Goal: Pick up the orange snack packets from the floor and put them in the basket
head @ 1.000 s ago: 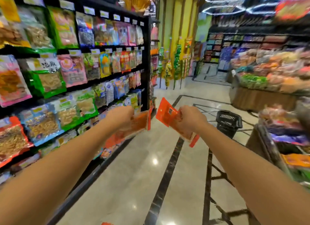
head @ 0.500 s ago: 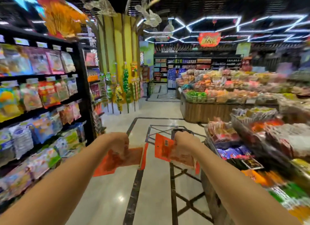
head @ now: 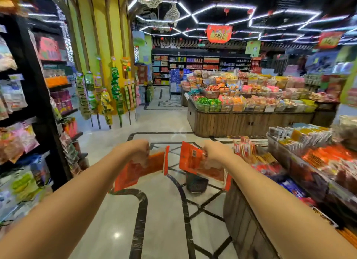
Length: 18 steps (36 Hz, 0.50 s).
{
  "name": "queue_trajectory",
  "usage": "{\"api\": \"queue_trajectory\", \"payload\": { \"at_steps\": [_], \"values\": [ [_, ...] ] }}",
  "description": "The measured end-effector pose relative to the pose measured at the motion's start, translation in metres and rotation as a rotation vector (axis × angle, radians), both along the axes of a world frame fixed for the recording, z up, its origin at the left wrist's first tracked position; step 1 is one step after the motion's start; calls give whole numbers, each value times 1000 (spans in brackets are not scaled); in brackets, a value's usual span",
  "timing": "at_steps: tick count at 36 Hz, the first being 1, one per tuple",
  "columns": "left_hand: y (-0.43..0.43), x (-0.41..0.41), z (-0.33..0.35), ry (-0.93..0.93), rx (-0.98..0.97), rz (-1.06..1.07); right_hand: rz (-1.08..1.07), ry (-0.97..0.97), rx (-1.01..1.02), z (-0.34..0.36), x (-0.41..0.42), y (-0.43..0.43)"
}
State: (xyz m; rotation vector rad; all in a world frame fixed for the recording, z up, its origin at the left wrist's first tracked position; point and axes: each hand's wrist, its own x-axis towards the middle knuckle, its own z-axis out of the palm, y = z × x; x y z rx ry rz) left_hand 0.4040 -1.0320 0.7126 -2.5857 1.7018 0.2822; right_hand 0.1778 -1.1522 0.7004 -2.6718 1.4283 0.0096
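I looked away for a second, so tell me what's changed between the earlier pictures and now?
The view swung right, from the black snack shelf toward the open aisle. The dark mesh basket on the floor now sits just below the right hand. Unchanged: the right hand and left hand each grip flat orange snack packets, held out in front; none dropped yet.

Two hands [head: 135, 152] [head: 214, 152] are raised above one dark basket [head: 196, 183] — each grips orange snack packets [head: 143, 166] [head: 193, 158], at least one apiece; exact packet count cannot be told.
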Motion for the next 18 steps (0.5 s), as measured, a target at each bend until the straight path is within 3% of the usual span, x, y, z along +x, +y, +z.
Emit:
{"api": "queue_trajectory", "payload": {
  "at_steps": [18],
  "values": [
    [-418, 116, -39, 139, -139, -87, -231, -206, 3, -33, 108, -382]
  ]
}}
